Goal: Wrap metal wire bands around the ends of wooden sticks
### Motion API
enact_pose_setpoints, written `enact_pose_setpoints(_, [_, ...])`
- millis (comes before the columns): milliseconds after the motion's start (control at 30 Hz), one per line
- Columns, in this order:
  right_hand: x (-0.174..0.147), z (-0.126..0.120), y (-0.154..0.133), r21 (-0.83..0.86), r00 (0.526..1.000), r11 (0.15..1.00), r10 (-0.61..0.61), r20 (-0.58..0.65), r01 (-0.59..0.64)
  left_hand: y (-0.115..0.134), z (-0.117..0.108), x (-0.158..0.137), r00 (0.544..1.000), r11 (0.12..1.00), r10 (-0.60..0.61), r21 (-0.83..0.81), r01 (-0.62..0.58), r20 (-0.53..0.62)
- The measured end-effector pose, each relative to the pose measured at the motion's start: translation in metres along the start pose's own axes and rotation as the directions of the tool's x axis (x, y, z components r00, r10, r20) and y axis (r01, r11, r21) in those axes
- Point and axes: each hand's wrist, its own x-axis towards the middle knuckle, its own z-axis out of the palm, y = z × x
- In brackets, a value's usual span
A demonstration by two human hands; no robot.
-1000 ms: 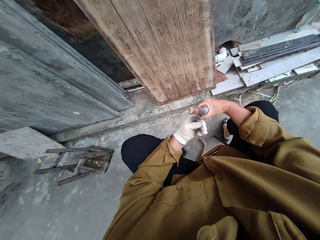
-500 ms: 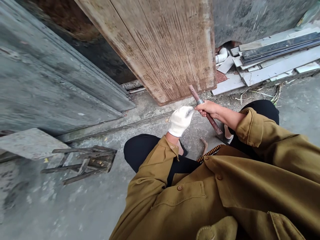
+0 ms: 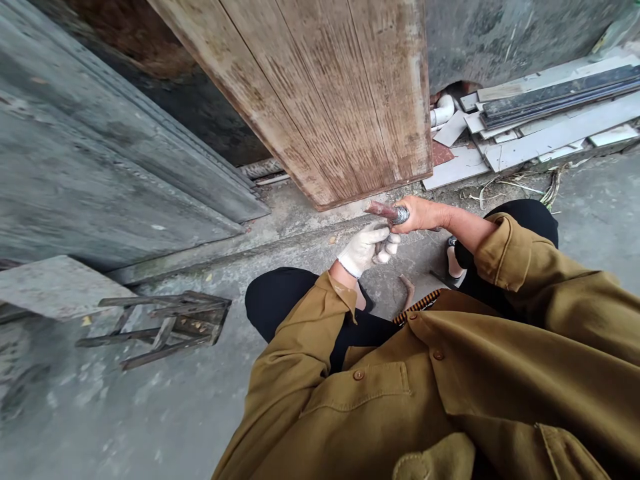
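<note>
My right hand (image 3: 419, 213), bare, is wrapped around a reddish-brown stick (image 3: 380, 209). Silvery wire (image 3: 401, 215) is wound in a tight band round the stick, right by my right thumb and fingers. Just below and left of that band, my left hand (image 3: 371, 247) wears a white knit glove. Its fingers are curled and pressed together close under the stick; whatever thin thing they may pinch is too small to make out. On the ground between my feet lies a short bent piece of wood (image 3: 407, 291).
A wooden plank panel (image 3: 320, 100) leans at the wall ahead. Stacked tile and board strips (image 3: 545, 127) lie at right beside a white pipe (image 3: 443, 111). At left are a small wooden stool (image 3: 170, 327), lying tipped, and a pale slab (image 3: 60, 287).
The stick has been turned, its far end swinging left and down toward me. My right hand has rotated with it, and my gloved left hand has shifted slightly right and down, under the stick.
</note>
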Motion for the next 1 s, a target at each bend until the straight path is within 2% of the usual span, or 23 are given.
enact_pose_setpoints(133, [-0.001,-0.005,0.001,-0.071,0.997,0.996,-0.046,0.054,0.050,-0.002,0.006,-0.004,1.000,1.000,-0.013,-0.008,0.013,0.001])
enact_pose_setpoints(200, [-0.001,-0.004,0.004,-0.067,0.997,0.997,-0.031,0.076,0.036,-0.002,0.009,-0.005,1.000,0.999,-0.014,0.034,0.013,0.024])
enact_pose_setpoints(333, [0.000,-0.001,0.008,0.027,0.986,0.989,0.145,0.079,-0.148,-0.001,0.012,-0.003,0.999,0.989,-0.008,0.145,0.003,0.036])
enact_pose_setpoints(433, [0.002,-0.002,0.012,0.100,0.977,0.972,0.212,0.029,-0.213,-0.001,0.012,0.000,0.997,0.993,0.077,0.092,-0.076,-0.008])
enact_pose_setpoints(567, [0.004,-0.004,0.019,0.110,0.981,0.977,0.188,-0.047,-0.182,-0.001,0.010,0.003,0.994,0.993,0.108,0.039,-0.107,-0.023])
enact_pose_setpoints(733, [0.005,-0.002,0.025,-0.074,0.981,0.995,0.055,-0.188,-0.070,-0.001,0.006,0.006,0.987,0.994,0.103,0.033,-0.100,-0.126])
enact_pose_setpoints(800, [0.006,0.001,0.026,-0.102,0.975,0.993,0.042,-0.219,-0.066,-0.001,0.007,0.008,0.979,0.991,0.121,0.070,-0.111,-0.162])
enact_pose_setpoints(1000, [0.007,0.007,0.017,-0.066,0.954,0.980,0.167,-0.247,-0.188,-0.004,0.014,0.009,0.939,0.917,0.269,0.356,-0.181,-0.216])
